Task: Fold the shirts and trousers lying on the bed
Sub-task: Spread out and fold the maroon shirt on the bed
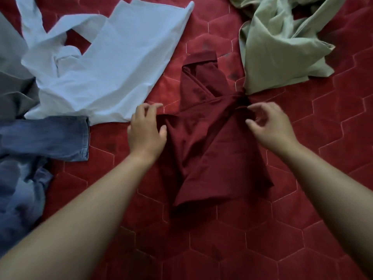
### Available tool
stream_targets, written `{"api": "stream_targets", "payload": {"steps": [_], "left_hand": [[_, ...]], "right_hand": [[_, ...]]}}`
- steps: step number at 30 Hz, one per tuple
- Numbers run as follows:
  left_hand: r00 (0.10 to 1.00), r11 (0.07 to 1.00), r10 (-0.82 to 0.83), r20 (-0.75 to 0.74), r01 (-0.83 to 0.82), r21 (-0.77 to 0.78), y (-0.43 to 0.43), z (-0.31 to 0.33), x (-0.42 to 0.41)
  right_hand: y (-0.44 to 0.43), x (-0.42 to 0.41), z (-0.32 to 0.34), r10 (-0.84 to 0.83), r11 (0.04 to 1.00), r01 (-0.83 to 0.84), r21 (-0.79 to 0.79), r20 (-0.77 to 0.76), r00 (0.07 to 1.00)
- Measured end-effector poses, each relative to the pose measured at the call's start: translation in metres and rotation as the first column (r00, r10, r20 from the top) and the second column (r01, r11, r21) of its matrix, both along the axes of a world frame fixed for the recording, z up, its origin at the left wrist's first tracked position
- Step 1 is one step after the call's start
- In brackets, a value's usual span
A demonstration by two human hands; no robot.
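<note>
A dark red shirt [203, 142] lies crumpled in the middle of the red quilted bed [222, 239], its collar end pointing away from me. My left hand [146, 131] pinches the shirt's left edge between thumb and fingers. My right hand [268, 126] grips a bunched fold at the shirt's right side. A pale blue shirt [109, 63] is spread out at the upper left. A pale green garment [282, 43] lies rumpled at the upper right. Blue jeans [40, 138] lie at the left edge.
A grey garment [14, 83] lies at the far left, partly under the pale blue shirt. Bare red quilt shows in front of the dark red shirt and to the right of my right arm.
</note>
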State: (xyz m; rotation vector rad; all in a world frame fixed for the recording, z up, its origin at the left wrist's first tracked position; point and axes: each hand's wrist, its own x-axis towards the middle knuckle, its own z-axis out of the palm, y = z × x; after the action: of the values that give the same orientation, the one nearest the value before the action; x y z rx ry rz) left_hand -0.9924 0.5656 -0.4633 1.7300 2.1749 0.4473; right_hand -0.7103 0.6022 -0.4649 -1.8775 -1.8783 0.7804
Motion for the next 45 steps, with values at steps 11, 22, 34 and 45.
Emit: {"api": "stream_targets", "payload": {"steps": [11,22,34,45], "left_hand": [[0.935,0.946,-0.181,0.304,0.25,-0.205,-0.127,-0.045,0.063],[0.996,0.988,-0.026,0.08,0.037,-0.147,-0.141,-0.055,0.094],[0.963,0.96,-0.227,0.143,0.246,-0.136,-0.151,-0.07,0.141],[0.92,0.988,0.144,0.365,-0.157,0.007,-0.108,-0.036,0.12]], "right_hand": [[-0.11,0.049,-0.057,0.01,0.971,0.017,-0.237,0.114,0.993],[-0.16,0.062,-0.092,0.149,0.982,-0.111,-0.155,0.261,0.954],[-0.17,0.084,-0.111,0.158,0.987,-0.155,-0.034,0.208,0.965],[-0.157,0.067,-0.066,0.061,0.998,-0.061,0.021,-0.034,0.998]]}}
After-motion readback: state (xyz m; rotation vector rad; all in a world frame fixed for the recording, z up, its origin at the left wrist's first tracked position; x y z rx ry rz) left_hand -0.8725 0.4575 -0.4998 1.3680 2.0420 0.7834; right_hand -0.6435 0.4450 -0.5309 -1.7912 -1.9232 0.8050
